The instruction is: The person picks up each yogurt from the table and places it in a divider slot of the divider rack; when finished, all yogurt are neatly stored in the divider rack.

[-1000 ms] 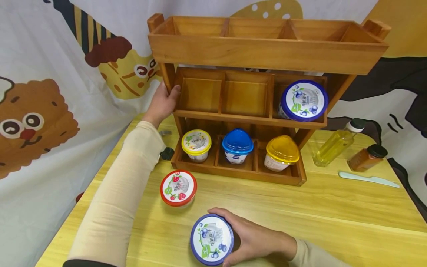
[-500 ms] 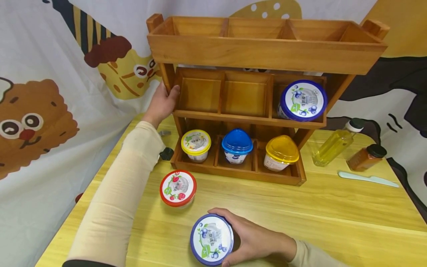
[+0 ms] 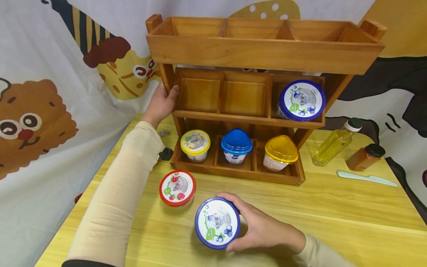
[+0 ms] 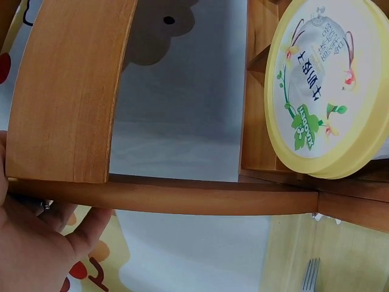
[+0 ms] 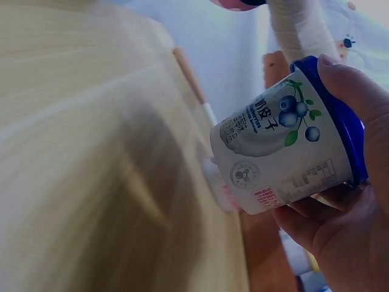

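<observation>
My right hand (image 3: 267, 226) grips a blueberry yogurt tub (image 3: 217, 223) with a dark blue lid, thumb and fingers around its upper sides. In the right wrist view this white tub (image 5: 273, 146) is held above the table, its shadow falling on the wood. My left hand (image 3: 161, 104) holds the left upright of a three-tier wooden shelf (image 3: 263, 53). The left wrist view shows its fingers around the wooden post (image 4: 182, 196). A red-lidded strawberry tub (image 3: 177, 188) stands on the table just left of the held tub.
On the bottom tier sit a yellow-lidded tub (image 3: 195, 142), a blue-lidded cup (image 3: 236, 144) and an amber-lidded cup (image 3: 281, 150). Another blueberry tub (image 3: 301, 100) occupies the middle tier's right compartment. Rightward are an oil bottle (image 3: 335, 144), a spice jar (image 3: 365, 157) and a pale knife (image 3: 367, 178).
My right hand has raised the blueberry tub and carried it forward, slightly right, towards the shelf. The left hand keeps its hold on the upright.
</observation>
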Motion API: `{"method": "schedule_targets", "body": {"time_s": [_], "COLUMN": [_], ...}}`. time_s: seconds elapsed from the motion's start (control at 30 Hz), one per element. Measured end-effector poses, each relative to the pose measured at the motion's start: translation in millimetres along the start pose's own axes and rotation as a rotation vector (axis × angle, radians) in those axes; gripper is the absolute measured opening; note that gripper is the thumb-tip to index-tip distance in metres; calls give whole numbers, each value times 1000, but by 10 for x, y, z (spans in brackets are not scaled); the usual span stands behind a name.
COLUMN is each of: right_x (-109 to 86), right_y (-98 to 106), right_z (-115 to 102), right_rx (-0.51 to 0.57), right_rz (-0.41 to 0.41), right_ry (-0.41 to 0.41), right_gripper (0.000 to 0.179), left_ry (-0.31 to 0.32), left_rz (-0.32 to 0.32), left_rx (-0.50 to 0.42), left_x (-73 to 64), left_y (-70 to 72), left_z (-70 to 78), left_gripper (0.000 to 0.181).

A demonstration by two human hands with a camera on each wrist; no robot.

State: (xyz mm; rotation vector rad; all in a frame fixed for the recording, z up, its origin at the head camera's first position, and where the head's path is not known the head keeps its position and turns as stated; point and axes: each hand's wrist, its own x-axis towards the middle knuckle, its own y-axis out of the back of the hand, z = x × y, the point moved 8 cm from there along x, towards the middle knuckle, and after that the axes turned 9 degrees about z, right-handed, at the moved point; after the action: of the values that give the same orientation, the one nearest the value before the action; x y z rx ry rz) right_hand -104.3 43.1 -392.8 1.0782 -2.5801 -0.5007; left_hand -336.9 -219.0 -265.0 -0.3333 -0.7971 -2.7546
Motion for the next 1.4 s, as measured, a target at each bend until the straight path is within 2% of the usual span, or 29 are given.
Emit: {"method": "schedule_targets", "body": {"time_s": [0.2,0.33,0.73,1.07,1.3,1.4], "right_x": [53,79,227,405,516,550], "right_y": [155,285,783,1031,1243,1322], "right_z": [-83,-182,-618,-899,-1094,-1135], "right_rx": [-24,-47,41,105,124,128], "right_rz": [64,122,287,364,470,504], "right_ry": [6,41,199,257,415,455], "right_gripper": [108,110,117,122,114,110], "left_ry": [5,3,-1,-6,-4,-8], "left_rz": [-6,-5,-4,7,8,10], "left_rx": [4,5,-1,-4,-4,0], "left_x": [5,13,20,7,4,3], "left_y": [4,4,11,18,13,11], "left_z": [2,3,15,-6,-19,-15], "left_gripper": [48,48,48,47,47,47]}}
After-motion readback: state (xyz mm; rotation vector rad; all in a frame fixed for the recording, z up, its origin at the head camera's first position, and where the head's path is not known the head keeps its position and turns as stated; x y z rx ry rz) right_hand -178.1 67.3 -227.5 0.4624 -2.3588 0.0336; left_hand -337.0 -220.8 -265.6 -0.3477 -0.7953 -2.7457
